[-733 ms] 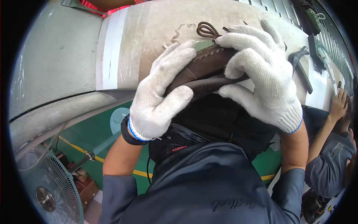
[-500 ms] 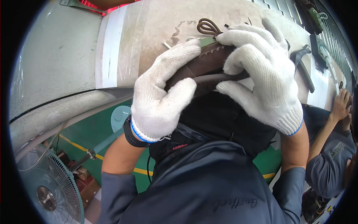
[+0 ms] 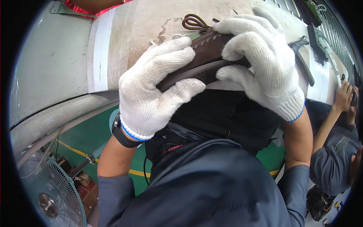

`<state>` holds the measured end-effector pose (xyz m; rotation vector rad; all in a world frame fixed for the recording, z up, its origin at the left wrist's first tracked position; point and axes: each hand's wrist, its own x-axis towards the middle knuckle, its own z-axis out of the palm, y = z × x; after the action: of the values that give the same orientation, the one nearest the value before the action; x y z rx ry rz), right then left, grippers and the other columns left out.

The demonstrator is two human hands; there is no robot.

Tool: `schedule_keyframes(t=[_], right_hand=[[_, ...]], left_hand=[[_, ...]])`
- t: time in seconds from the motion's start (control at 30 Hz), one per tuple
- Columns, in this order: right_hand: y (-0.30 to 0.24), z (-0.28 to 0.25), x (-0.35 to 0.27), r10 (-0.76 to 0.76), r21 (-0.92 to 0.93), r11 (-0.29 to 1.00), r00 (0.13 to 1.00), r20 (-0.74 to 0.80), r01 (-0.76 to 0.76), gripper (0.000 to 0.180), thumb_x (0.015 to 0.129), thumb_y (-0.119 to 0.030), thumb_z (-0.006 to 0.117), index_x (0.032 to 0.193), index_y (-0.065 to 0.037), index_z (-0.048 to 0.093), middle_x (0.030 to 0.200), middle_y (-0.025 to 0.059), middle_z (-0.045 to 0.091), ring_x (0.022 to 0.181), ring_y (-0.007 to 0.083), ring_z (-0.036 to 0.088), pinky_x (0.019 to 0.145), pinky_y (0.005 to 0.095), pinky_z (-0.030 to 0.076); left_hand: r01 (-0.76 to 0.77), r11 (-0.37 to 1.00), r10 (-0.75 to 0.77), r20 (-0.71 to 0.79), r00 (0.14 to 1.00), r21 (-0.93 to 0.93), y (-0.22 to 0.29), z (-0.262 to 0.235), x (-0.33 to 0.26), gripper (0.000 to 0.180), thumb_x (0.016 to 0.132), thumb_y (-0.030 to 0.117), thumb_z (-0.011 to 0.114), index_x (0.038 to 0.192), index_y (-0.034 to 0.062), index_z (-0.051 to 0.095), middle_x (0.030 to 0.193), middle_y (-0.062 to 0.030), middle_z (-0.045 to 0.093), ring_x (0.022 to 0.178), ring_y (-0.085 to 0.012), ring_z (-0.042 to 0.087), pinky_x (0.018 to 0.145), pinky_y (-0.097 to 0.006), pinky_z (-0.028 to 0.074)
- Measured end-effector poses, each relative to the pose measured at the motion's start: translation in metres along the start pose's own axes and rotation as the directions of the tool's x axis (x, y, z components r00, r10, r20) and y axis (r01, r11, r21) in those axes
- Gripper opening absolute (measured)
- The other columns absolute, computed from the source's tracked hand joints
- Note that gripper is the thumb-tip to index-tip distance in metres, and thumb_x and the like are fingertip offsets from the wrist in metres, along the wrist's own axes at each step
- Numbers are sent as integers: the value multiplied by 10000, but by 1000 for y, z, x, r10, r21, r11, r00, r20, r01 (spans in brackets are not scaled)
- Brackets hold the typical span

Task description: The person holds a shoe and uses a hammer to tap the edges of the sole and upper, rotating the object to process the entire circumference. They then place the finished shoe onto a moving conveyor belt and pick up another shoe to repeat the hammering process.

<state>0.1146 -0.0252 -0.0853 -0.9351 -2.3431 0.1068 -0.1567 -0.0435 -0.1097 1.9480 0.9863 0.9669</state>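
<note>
Head view: at the near edge of the worktop, the gloved left hand and right hand, each partly closed, grip a brown lace-up shoe between fingers and thumbs. Smooth knit or an uneven squeeze could let it slip off that edge; the brown lace loop beyond could snag a fingertip.

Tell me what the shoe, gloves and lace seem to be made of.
Shoe: probably leather or a lookalike, low sheen, by its smooth, stitched brown surface. Gloves: matte knitted yarn, perhaps cotton; ribs show. Lace: likely dull braided textile, by its patterned strand.
</note>
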Motion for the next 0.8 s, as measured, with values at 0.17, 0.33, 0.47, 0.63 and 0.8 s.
schedule_keyframes(t=[0.17, 0.33, 0.47, 0.63, 0.8], right_hand=[[-1, 1, 3, -16, 34, 999, 998, -54, 18, 421, 660, -116, 942, 959, -84, 647, 1261, 139, 767, 1092, 367, 719, 1008, 461, 542], [-4, -1, 2, 40, 29, 999, 997, -59, -39, 440, 646, -88, 944, 974, -72, 652, 1268, 141, 764, 1092, 366, 718, 983, 459, 551], [8, -11, -3, 79, 110, 991, 996, -45, -74, 452, 655, -70, 935, 1013, -70, 659, 1300, 147, 750, 1137, 374, 705, 998, 469, 546], [16, -19, -4, -12, 114, 993, 1000, 22, 10, 436, 685, -33, 905, 1038, -72, 653, 1334, 168, 729, 1184, 381, 679, 1023, 470, 533], [19, -11, -11, 29, 153, 988, 999, -28, -25, 392, 704, -20, 890, 995, -70, 632, 1287, 165, 741, 1127, 357, 699, 975, 424, 554]], left_hand=[[-156, 957, 155, 21, 988, 245, -1, 2, 4, 451, 860, 3, 883, 1284, -63, 747, 1393, -255, 723, 1302, -328, 705, 1132, -432, 533], [-208, 904, 229, -11, 973, 374, 12, 9, 12, 393, 864, -26, 859, 1238, -74, 747, 1307, -252, 753, 1205, -336, 752, 1062, -419, 576], [-152, 910, 154, 25, 988, 386, 25, 10, 24, 377, 856, -17, 862, 1214, -58, 750, 1255, -236, 764, 1151, -332, 765, 1019, -409, 598], [-239, 853, 207, 120, 971, 464, 33, 18, 37, 444, 802, 34, 918, 1210, -37, 759, 1225, -234, 767, 1097, -349, 776, 975, -406, 616], [-316, 778, 304, 115, 946, 542, 30, 24, 42, 409, 771, 42, 930, 1146, -34, 786, 1113, -214, 794, 994, -367, 789, 893, -417, 632]])
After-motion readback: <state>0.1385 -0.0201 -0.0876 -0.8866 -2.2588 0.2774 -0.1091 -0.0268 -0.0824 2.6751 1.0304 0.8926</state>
